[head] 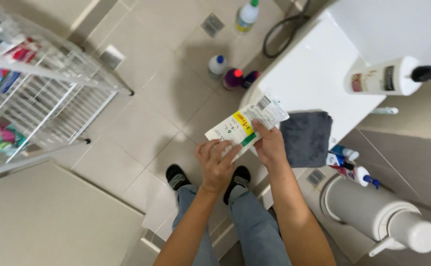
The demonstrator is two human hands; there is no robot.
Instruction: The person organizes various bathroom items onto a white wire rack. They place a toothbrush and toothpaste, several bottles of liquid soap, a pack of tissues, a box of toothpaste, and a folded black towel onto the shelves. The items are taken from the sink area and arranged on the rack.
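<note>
White packet (247, 124) | pinched by right hand (269, 145) | left hand (218, 165) gripping its lower end

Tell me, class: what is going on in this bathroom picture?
A person stands on the tiled floor holding a white tube in both hands. The right hand grips its upper part, and the left hand wraps its lower end. A grey cloth hangs over the white ledge beside them, and bottles stand on the floor.
</note>
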